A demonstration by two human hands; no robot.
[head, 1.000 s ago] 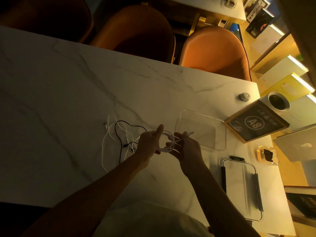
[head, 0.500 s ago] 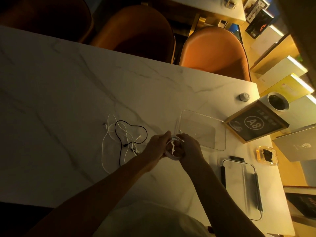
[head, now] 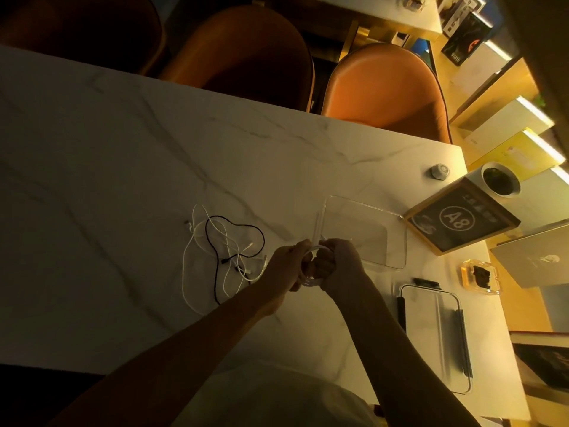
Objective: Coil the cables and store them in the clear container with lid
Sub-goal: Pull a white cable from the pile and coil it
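Coil (head: 308,281) of white cable sits at the centre of the frame, held above the table (head: 123,155) between both hands. Left hand (head: 289,261) has its fingers curled round the coil's left side; right hand (head: 340,261) grips the right side, fingers clenched on it. Just upper right of the hands lies the clear container (head: 397,241), open. Its lid (head: 437,337) lies apart at lower right. Left of the hands, loose white cables (head: 187,257) and a black cable (head: 261,235) sprawl tangled together. A sign (head: 458,223) marked A8 stands at right.
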